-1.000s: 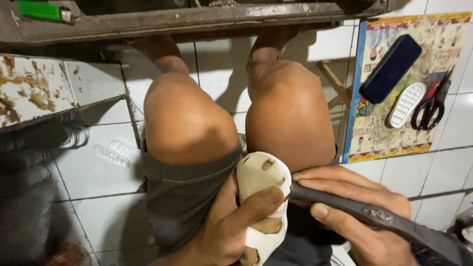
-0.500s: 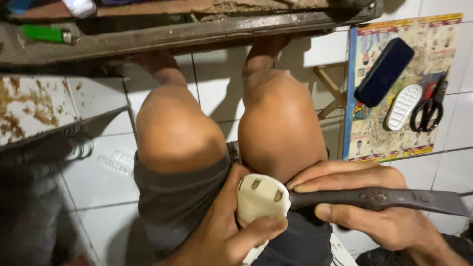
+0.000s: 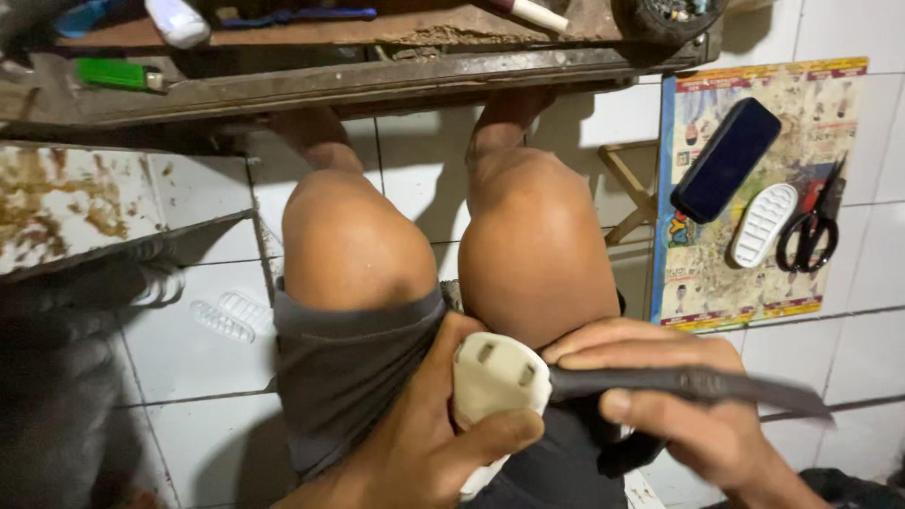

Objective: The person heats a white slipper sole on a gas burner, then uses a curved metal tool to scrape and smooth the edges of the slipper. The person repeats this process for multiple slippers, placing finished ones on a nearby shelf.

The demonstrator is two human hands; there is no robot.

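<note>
My left hand [image 3: 424,443] grips a cream-coloured shoe sole [image 3: 495,377] held on end over my lap, its two slots facing up. My right hand [image 3: 679,415] holds a long dark knife [image 3: 698,385] lying flat, its tip pressed against the right edge of the sole. Both hands sit just below my bare knees [image 3: 443,254], over my grey shorts [image 3: 349,368].
A printed sheet [image 3: 754,188] on the white tiled floor at right carries a dark blue block [image 3: 724,158], a white sole [image 3: 764,224] and black scissors [image 3: 813,221]. A wooden bench edge [image 3: 377,80] with a green lighter [image 3: 118,73] runs across the top. Clear soles [image 3: 231,316] lie at left.
The view has shifted down a little. The knife now lies more level against the sole, and both hands have moved slightly right.
</note>
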